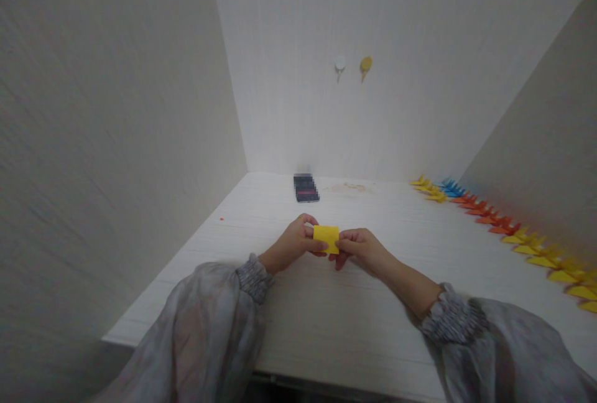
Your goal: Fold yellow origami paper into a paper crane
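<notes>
A small yellow square of paper (326, 236) is held up between both hands, over the middle of the white table. My left hand (301, 238) pinches its left side, with the thumb lying across the front. On the other side, my right hand (358, 245) grips the lower right edge between thumb and fingers. The fingers behind the paper are partly hidden. Whether the paper is a single sheet or folded in layers, I cannot tell.
A dark phone (306, 188) lies near the back wall. Folded paper cranes, yellow (529, 241), orange (489, 215) and blue (451, 188), line the table's right side. Two hooks, white (340, 63) and yellow (366, 64), are on the wall. An orange scrap (222, 219) lies at left.
</notes>
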A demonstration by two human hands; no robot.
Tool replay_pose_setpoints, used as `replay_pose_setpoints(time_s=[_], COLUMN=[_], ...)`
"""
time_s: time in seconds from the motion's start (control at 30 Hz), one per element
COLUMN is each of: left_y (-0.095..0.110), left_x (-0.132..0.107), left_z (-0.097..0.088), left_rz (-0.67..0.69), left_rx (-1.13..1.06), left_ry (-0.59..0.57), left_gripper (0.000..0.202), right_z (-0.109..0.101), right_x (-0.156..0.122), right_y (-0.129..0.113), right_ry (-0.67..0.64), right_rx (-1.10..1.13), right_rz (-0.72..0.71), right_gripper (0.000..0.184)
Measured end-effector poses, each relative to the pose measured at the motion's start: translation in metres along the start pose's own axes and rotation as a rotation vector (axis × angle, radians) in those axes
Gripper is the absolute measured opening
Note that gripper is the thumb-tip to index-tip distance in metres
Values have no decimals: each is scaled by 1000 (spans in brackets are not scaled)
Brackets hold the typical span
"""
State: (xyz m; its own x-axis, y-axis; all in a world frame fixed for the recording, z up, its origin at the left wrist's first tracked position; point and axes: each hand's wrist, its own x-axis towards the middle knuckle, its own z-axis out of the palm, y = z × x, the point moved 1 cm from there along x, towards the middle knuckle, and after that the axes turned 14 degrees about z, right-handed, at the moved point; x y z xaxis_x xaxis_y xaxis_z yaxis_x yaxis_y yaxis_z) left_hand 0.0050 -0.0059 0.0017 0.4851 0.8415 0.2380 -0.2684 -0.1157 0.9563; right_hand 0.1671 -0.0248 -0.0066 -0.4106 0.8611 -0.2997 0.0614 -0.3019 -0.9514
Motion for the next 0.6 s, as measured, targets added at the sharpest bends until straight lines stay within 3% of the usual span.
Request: replay_pose_setpoints(time_s=[0.13, 0.3, 0.43, 0.6], left_y=[-1, -3, -3, -3], left_x=[0, 0, 0, 1], left_z=[-1, -4, -2, 2], left_rz=[-18, -28, -30, -48], left_rx=[2, 39, 32, -12], left_ry=[16, 69, 11, -52], left_gripper=[52, 52, 50, 51], right_z=[-6, -9, 1, 9], right_x=[0, 0, 2, 5], right_y=[2, 2, 1, 2], right_ry=[-68, 51, 106, 76], right_rx=[-6, 38, -31, -40], right_rz=[6, 20, 23, 26], right_gripper=[26, 30, 29, 30])
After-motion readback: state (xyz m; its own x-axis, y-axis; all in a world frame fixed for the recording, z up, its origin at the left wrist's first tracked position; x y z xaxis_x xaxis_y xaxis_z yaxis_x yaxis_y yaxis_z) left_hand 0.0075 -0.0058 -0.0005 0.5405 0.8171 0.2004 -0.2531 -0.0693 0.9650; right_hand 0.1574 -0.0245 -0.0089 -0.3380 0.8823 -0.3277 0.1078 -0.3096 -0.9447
